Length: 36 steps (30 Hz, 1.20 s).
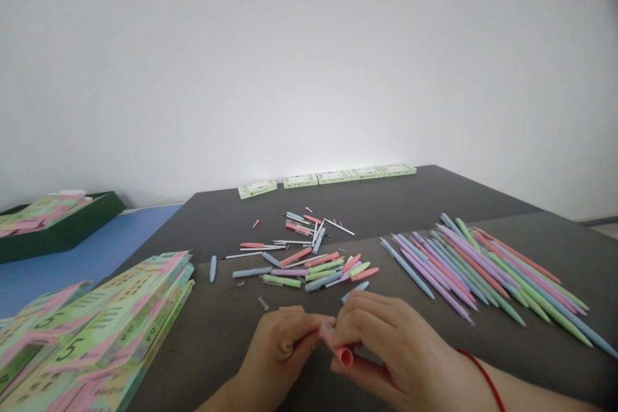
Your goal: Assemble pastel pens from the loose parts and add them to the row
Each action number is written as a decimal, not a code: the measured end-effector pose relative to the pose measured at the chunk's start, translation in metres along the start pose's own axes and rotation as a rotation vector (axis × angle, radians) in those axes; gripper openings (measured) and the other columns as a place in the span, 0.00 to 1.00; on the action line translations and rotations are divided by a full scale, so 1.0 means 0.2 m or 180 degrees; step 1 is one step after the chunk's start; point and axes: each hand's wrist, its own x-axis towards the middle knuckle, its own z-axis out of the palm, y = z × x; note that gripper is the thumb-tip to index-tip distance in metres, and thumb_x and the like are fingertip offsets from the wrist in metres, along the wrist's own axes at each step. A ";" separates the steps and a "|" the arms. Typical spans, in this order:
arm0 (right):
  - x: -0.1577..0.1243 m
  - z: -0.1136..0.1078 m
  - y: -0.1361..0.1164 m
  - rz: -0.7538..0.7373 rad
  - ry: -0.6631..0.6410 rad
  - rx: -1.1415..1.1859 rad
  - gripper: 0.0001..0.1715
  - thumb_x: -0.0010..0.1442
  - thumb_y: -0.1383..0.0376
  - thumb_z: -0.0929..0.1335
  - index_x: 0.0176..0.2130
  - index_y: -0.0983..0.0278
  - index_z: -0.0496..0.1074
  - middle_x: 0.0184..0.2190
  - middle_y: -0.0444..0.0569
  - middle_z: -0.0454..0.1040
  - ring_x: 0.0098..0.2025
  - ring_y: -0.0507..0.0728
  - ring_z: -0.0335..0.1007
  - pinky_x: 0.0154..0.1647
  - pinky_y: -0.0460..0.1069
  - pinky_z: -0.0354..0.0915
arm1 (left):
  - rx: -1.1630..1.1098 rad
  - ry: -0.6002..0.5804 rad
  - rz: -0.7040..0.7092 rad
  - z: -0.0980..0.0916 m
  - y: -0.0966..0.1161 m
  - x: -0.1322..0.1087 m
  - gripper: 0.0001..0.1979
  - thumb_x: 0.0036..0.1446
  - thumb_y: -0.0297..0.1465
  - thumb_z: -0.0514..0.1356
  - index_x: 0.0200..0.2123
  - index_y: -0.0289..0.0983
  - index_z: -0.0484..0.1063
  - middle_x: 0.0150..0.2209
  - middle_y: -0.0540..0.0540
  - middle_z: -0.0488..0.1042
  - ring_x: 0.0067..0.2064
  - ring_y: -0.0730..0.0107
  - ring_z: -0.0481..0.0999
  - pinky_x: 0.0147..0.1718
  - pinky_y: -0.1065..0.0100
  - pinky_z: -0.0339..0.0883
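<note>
A pink pen barrel is in my right hand, its hollow open end turned toward me. The fingers of that hand are wrapped round it. Thumb and forefinger of my left hand pinch at the barrel's other end; any small part between those fingertips is hidden. Just beyond my hands lie loose pen parts: a blue pen tip section, a green barrel, a purple barrel and thin white refills. A small clear piece rests near my left hand.
Several pastel pens lie in a spread pile on the right of the dark table. Stacked printed packs fill the left front. Light green boxes line the back edge. A green tray stands on a blue surface.
</note>
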 end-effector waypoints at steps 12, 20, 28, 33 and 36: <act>0.01 -0.04 -0.02 -0.0187 -0.0271 -0.0036 0.03 0.63 0.69 0.64 0.39 0.62 0.66 0.30 0.45 0.72 0.32 0.52 0.64 0.33 0.46 0.59 | -0.0282 -0.0402 0.0040 -0.01 0.00 -0.01 0.15 0.64 0.33 0.51 0.29 0.40 0.74 0.23 0.52 0.72 0.28 0.72 0.70 0.38 0.68 0.59; -0.02 -0.05 0.02 0.1036 0.0129 0.0584 0.04 0.63 0.66 0.63 0.37 0.60 0.67 0.30 0.43 0.70 0.31 0.51 0.65 0.31 0.45 0.60 | -0.0893 -0.0425 -0.0491 0.01 0.02 -0.05 0.17 0.64 0.34 0.49 0.31 0.36 0.74 0.24 0.50 0.74 0.26 0.74 0.69 0.28 0.73 0.58; 0.01 0.00 0.20 0.1951 0.0486 0.1524 0.11 0.63 0.58 0.62 0.36 0.62 0.67 0.23 0.41 0.67 0.22 0.51 0.58 0.25 0.46 0.57 | -0.2005 0.0101 -0.1154 0.05 0.00 -0.01 0.09 0.58 0.32 0.56 0.41 0.36 0.64 0.27 0.52 0.72 0.22 0.78 0.64 0.21 0.76 0.56; -0.03 0.12 0.28 0.2486 0.0863 0.3561 0.13 0.60 0.56 0.66 0.33 0.63 0.68 0.22 0.40 0.61 0.23 0.49 0.55 0.23 0.44 0.57 | -0.3303 0.0410 -0.0740 0.06 0.00 0.01 0.13 0.59 0.36 0.58 0.44 0.37 0.62 0.33 0.48 0.74 0.24 0.77 0.72 0.19 0.78 0.60; -0.06 0.18 0.28 0.2658 0.0939 0.4434 0.10 0.58 0.59 0.69 0.31 0.64 0.70 0.25 0.42 0.63 0.27 0.49 0.60 0.25 0.43 0.60 | -0.3861 0.0246 -0.0596 0.08 0.00 0.02 0.15 0.58 0.37 0.60 0.46 0.38 0.65 0.33 0.46 0.75 0.25 0.74 0.75 0.17 0.78 0.64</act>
